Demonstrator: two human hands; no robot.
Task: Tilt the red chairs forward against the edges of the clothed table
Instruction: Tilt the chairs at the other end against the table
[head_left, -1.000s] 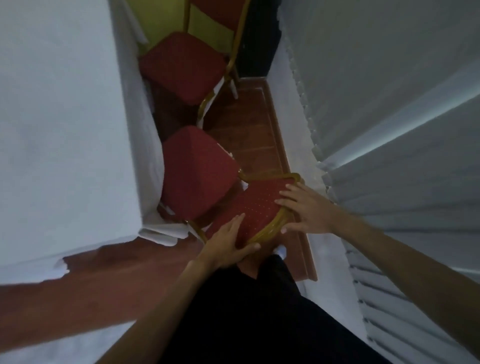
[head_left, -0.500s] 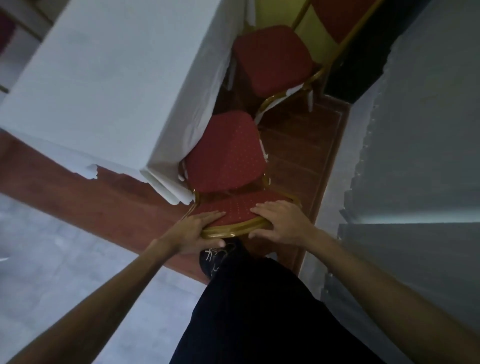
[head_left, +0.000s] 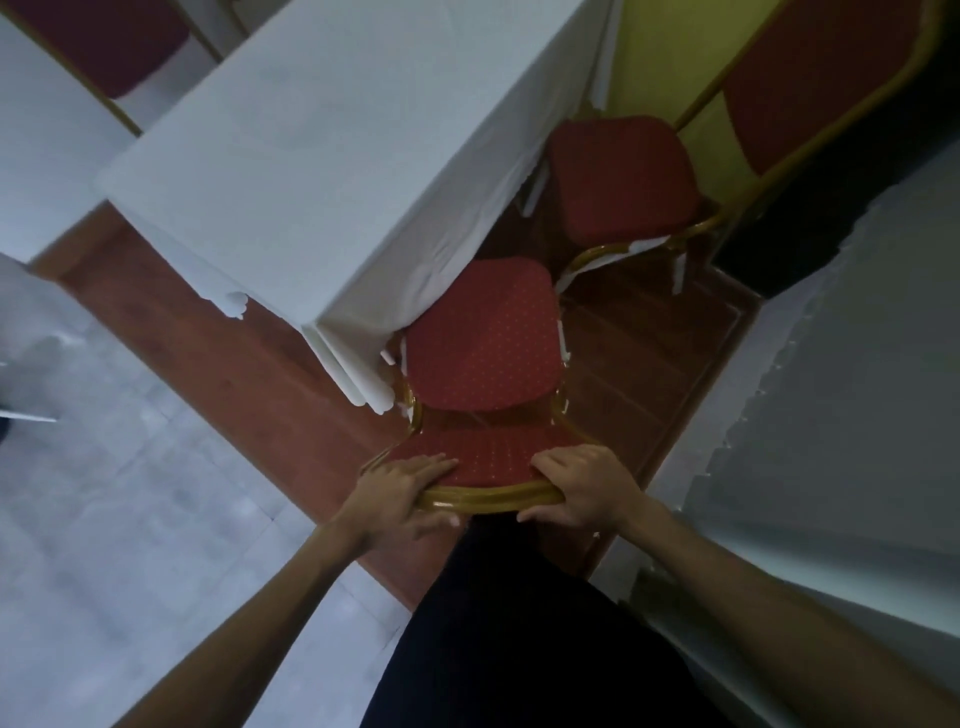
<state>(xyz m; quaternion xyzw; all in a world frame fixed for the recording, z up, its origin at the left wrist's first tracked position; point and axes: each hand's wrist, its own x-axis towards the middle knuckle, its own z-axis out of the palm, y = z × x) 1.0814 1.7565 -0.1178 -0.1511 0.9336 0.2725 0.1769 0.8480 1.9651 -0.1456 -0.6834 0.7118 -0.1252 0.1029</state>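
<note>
A red chair (head_left: 483, 338) with a gold frame stands right below me, its seat beside the corner of the table covered in white cloth (head_left: 332, 156). Both hands grip the top rail of its backrest: my left hand (head_left: 402, 486) at the left end, my right hand (head_left: 584, 486) at the right end, fingers over the red padding. A second red chair (head_left: 621, 182) stands farther along the same table edge, its seat partly under the hanging cloth. Whether the near chair's seat touches the cloth I cannot tell.
White pleated drapes (head_left: 831, 389) close off the right side, leaving a narrow strip of brown wooden floor (head_left: 639, 353). A third red chair back (head_left: 810, 78) leans at top right before a yellow wall. Another red chair (head_left: 104, 41) shows at top left. Grey tiled floor (head_left: 104, 519) lies at left.
My hands shifted from resting on the backrest to gripping its top rail at both ends. The view swung round, so the chair now sits square in front of me.
</note>
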